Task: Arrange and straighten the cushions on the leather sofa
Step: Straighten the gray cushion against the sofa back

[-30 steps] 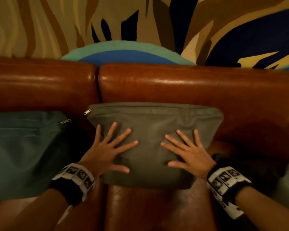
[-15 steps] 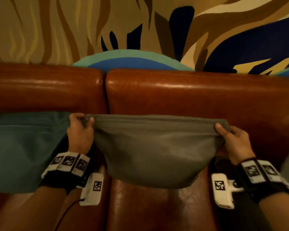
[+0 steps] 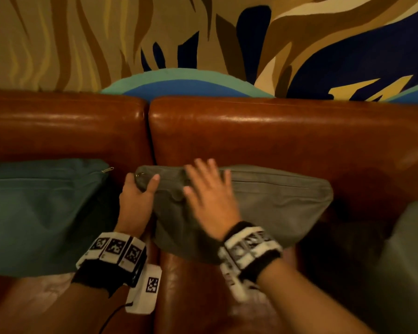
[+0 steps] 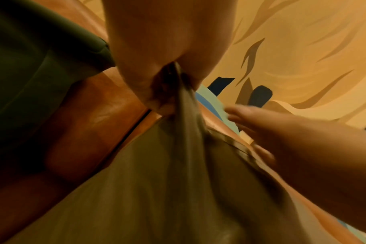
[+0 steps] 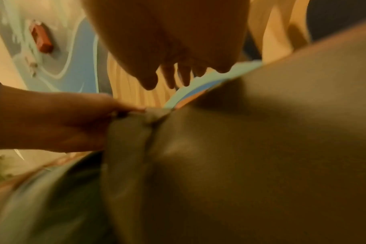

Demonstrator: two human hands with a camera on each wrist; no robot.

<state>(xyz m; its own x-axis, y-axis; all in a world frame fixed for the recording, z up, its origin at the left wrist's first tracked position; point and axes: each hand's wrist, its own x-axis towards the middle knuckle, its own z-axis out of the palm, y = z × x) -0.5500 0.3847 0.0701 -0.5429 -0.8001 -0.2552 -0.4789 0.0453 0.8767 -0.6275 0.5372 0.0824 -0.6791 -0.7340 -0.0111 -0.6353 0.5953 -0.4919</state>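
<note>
An olive-grey cushion [image 3: 275, 203] leans against the back of the brown leather sofa [image 3: 263, 136], in the middle of the head view. My left hand [image 3: 140, 189] pinches its top left corner, by the zip pull; the left wrist view shows the cloth [image 4: 186, 99] bunched in that grip. My right hand [image 3: 208, 189] lies flat with straight fingers on the cushion's upper left part, blurred by motion. The right wrist view shows the cushion's face [image 5: 240, 148] and my left hand [image 5: 63, 122] at the corner.
A teal cushion [image 3: 34, 213] stands to the left against the sofa back, close to my left hand. Another grey cushion [image 3: 410, 261] shows at the right edge. The leather seat [image 3: 203, 297] lies below. A patterned wall [image 3: 203, 44] rises behind the sofa.
A second ago both hands lay flat on the cushion; then each pinched a top corner. Now my right hand has let go of the right corner and moved left, flat on the cushion.
</note>
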